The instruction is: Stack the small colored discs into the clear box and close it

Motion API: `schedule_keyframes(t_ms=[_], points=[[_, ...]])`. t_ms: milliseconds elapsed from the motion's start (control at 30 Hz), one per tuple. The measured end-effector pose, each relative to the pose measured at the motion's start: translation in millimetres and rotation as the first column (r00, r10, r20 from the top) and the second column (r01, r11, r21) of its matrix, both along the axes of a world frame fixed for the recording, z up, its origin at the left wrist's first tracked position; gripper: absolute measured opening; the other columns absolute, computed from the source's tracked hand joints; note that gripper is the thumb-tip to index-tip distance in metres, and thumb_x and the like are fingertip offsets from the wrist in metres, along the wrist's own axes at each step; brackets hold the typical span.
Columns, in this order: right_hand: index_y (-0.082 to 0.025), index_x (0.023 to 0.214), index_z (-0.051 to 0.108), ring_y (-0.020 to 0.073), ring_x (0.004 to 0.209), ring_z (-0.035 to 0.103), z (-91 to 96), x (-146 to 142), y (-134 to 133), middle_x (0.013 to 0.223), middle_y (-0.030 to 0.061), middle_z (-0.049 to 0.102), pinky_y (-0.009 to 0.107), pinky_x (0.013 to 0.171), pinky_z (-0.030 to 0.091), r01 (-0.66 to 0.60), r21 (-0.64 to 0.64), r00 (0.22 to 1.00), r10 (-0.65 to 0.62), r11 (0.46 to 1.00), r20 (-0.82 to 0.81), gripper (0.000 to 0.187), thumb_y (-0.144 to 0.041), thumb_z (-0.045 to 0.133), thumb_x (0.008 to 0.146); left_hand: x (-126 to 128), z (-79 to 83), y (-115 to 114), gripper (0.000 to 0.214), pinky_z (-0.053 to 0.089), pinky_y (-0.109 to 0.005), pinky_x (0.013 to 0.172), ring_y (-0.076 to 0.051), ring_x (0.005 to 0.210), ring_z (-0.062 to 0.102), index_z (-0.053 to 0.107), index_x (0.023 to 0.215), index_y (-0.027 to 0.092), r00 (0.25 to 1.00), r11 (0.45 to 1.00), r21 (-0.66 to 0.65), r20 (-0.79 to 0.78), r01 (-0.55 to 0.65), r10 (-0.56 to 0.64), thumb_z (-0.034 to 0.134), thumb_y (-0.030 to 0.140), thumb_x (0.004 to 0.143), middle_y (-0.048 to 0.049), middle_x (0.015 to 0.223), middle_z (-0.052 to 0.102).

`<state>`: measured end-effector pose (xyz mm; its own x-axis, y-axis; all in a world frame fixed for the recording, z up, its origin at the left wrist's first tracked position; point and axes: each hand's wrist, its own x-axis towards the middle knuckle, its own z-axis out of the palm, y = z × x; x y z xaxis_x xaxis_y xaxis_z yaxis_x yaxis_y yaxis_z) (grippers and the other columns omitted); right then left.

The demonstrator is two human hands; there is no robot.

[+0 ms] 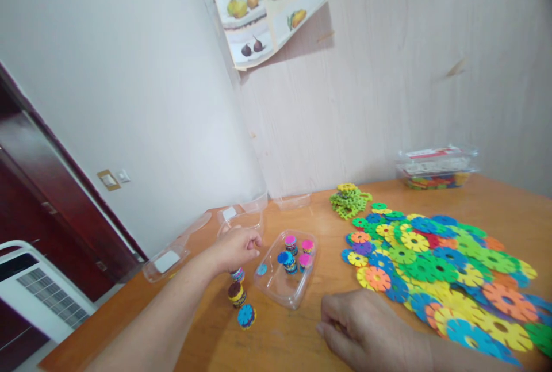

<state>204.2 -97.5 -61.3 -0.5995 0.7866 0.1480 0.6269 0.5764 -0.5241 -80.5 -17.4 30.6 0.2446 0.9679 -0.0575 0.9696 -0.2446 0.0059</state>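
While I watch remotely through the head camera, two bare hands work at a wooden table (284,340) covered with notched plastic discs. The left hand (235,248) is just left of a clear plastic tray (282,290), its fingers curled inward; I cannot tell whether they pinch anything. The right hand (360,323) is half-curled low over the table, near the loose discs; its palm is hidden from me, so I cannot tell whether it holds something.

I judge the work to be partway along. Inside the tray stand small finished-looking stacks, three pink-topped stacks (291,241) and a blue-topped cluster (288,264), while a single blue disc (261,269) lies near the tray's left side. Outside it, in a row by the left wrist, I see a partly hidden stack (237,274), a brown-topped stack (236,295) and a blue-and-yellow stack (246,315). These look assembled too. On the right, a broad heap of larger discs (435,265) lies loose, colours mixed, seemingly unsorted. Behind it sits a green pile (350,202).
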Motion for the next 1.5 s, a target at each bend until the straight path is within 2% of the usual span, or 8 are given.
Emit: schedule_keyframes(t_ms=[267,400,567,767,900,1033,1200,1500], points=[[-0.022,0.074,0.061,0.0135,0.062,0.062,8.3,-0.9,-1.5,0.074,0.0018,0.071,0.022,0.051,0.028,-0.008,-0.058,0.999,0.010,0.998,0.033,0.022,-0.032,0.047,0.088,-4.3,-20.8,2.3,0.022,0.039,-0.026,0.071,-0.016,0.073,0.056,0.070,0.078,0.024,0.989,0.995,-0.083,-0.131,0.052,-0.063,0.071,0.042,0.065,0.0022,0.070,0.064],[-0.022,0.074,0.061,0.0137,0.062,0.062,12.9,-0.3,-2.5,0.074,0.0018,0.071,0.022,0.050,0.028,0.007,-0.090,0.999,-0.002,0.996,0.053,0.021,-0.032,0.049,0.086,-2.8,-26.4,5.6,0.021,0.039,-0.026,0.071,-0.016,0.073,0.055,0.069,0.074,0.024,0.988,0.991,-0.117,-0.134,0.059,-0.075,0.075,0.041,0.063,0.0026,0.069,0.064],[-0.022,0.074,0.061,0.0135,0.063,0.062,15.7,-0.4,-2.9,0.076,0.0013,0.071,0.021,0.051,0.030,0.001,-0.085,0.998,0.004,0.996,0.061,0.020,-0.032,0.048,0.087,-2.9,-29.5,7.6,0.026,0.039,-0.029,0.075,-0.017,0.073,0.055,0.069,0.070,0.024,0.986,0.996,-0.073,-0.152,0.053,-0.064,0.074,0.049,0.063,0.0023,0.069,0.065],[-0.022,0.073,0.060,0.0130,0.063,0.062,4.5,-0.9,-0.6,0.074,0.0004,0.071,0.021,0.053,0.032,-0.005,-0.039,1.000,0.005,0.999,0.012,0.020,-0.032,0.049,0.086,-14.9,-20.1,5.9,0.022,0.038,-0.025,0.070,-0.015,0.071,0.057,0.070,0.081,0.023,0.996,0.996,-0.088,-0.085,0.003,-0.010,0.068,0.041,0.068,0.0022,0.074,0.067],[-0.022,0.072,0.059,0.0125,0.062,0.062,2.4,-0.9,-0.2,0.073,0.0001,0.070,0.021,0.052,0.032,-0.011,-0.032,1.000,0.011,0.999,0.000,0.020,-0.031,0.049,0.087,-19.1,-3.8,2.9,0.028,0.038,-0.023,0.067,-0.015,0.074,0.059,0.067,0.097,0.022,0.999,0.999,0.011,0.019,-0.050,0.050,0.059,0.037,0.075,0.0006,0.081,0.069],[-0.022,0.073,0.059,0.0122,0.062,0.061,3.2,-1.1,-0.7,0.072,-0.0004,0.070,0.021,0.052,0.031,-0.017,-0.015,1.000,0.017,1.000,-0.014,0.020,-0.031,0.048,0.087,-2.0,6.9,-2.5,0.029,0.039,-0.024,0.070,-0.016,0.082,0.060,0.067,0.098,0.023,0.998,0.998,0.055,0.058,0.035,-0.039,0.060,0.039,0.075,-0.0002,0.087,0.069],[-0.022,0.072,0.059,0.0116,0.059,0.060,-0.4,-1.2,-0.7,0.070,-0.0010,0.069,0.021,0.051,0.030,0.001,0.001,1.000,0.000,1.000,-0.016,0.021,-0.032,0.048,0.087,30.2,6.5,-8.7,0.023,0.037,-0.028,0.076,-0.019,0.087,0.058,0.069,0.091,0.025,0.988,0.988,0.022,-0.037,0.151,-0.150,0.065,0.037,0.072,0.0002,0.084,0.069],[-0.023,0.075,0.061,0.0122,0.062,0.061,-10.8,-0.5,2.4,0.072,-0.0011,0.070,0.021,0.053,0.032,-0.004,0.012,1.000,0.005,1.000,-0.030,0.020,-0.033,0.049,0.087,45.2,2.6,-8.5,0.022,0.033,-0.033,0.081,-0.022,0.091,0.055,0.068,0.093,0.028,0.981,0.985,0.006,-0.097,0.172,-0.170,0.066,0.037,0.073,-0.0002,0.085,0.068]])
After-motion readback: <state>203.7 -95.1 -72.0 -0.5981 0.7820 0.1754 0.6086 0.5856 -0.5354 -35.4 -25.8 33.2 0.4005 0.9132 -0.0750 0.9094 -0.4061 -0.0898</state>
